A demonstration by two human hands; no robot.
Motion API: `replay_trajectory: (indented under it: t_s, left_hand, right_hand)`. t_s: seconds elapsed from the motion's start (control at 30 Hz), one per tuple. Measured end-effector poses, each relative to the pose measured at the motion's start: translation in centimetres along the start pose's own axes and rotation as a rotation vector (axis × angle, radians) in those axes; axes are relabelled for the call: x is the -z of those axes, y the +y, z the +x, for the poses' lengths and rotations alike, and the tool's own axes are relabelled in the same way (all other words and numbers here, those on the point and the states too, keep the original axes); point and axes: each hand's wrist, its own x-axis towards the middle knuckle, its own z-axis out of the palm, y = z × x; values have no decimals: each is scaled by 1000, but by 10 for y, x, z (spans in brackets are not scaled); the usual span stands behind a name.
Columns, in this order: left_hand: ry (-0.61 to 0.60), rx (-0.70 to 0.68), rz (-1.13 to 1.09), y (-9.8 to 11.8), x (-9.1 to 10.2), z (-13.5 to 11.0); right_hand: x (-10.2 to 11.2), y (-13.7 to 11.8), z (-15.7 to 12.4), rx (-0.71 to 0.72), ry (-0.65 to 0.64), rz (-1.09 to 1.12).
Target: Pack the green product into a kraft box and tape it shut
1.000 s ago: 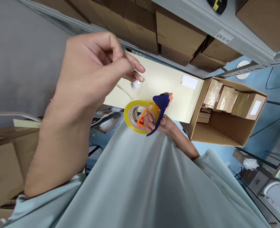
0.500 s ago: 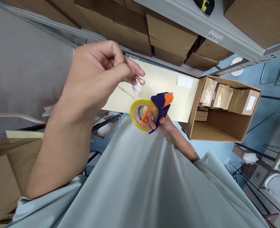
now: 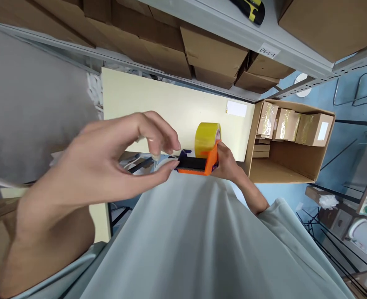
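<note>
My right hand (image 3: 228, 161) grips an orange and dark blue tape dispenser (image 3: 213, 160), loaded with a roll of yellowish tape (image 3: 206, 138). The dispenser's black roller and toothed cutting edge face me, and part of the right hand is hidden behind it. My left hand (image 3: 133, 151) is at the dispenser's left end, its fingers curved and its thumb apart from them. The thumb and index fingertips are close to the cutter end; whether they touch it I cannot tell. A thin clear scrap, seemingly tape, hangs at a left fingertip.
Behind the hands lies a cream tabletop (image 3: 158, 97) with a white label (image 3: 236, 109) on it. At the right stands an open carton (image 3: 291, 168) with several small taped boxes inside. Shelving (image 3: 283, 52) holding brown boxes (image 3: 213, 52) runs along the far side, with a black-and-yellow tool handle (image 3: 253, 10) on top.
The dispenser has turned in my right hand so its cutter faces me. My left hand has come down to the dispenser, and its pinch on a clear piece with a printed scrap has loosened.
</note>
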Motion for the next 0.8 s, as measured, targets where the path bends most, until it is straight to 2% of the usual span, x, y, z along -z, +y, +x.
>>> replay_trajectory:
  t_s: [0.13,0.23,0.37,0.43,0.6,0.67,0.8]
  left_hand:
    - [2,-15,184,2,-5,-19]
    - [31,-14,222,4,-9,-25]
    - [132,106,174,8,-11,-26]
    - [144,155,172,9,-10,-27]
    - [27,64,105,4,-7,-30]
    - [-32,84,156,2,-6,-30]
    - [-56,139,315,1,-3,-32]
  right_hand:
    - [7,0,0,20,19,-116]
    - [9,0,1,6,35,-159]
    - [12,0,2,12,38,-154]
    - [14,-1,3,10,19,-134]
    - [21,-4,7,32,-27,-126]
    - [24,-5,8,60,-37,-143]
    - [29,-3,7,118,-4,-218]
